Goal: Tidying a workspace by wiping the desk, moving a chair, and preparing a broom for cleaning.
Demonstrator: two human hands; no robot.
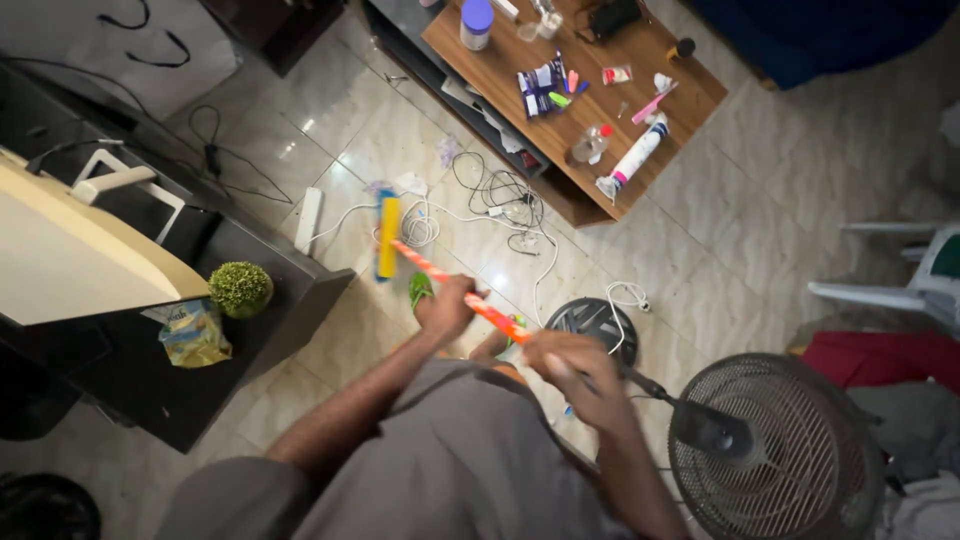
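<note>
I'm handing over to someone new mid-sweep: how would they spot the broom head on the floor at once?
Start at the wooden coffee table, then drop to the tiled floor on its near side, where white cables tangle. Left of them lies the broom head, a narrow yellow bar with blue trim, the only thing there joined to the orange striped handle.

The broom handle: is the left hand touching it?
Touching. The head view shows the left hand wrapped around the orange broom handle, with the handle coming out on both sides.

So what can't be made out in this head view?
- Broom head: bristles not visible from above.
- Right hand: motion-blurred, so its grip on the striped handle is unclear.
- Small items on the wooden table: too small to identify.
- Standing fan: cut off by the bottom edge.
</note>
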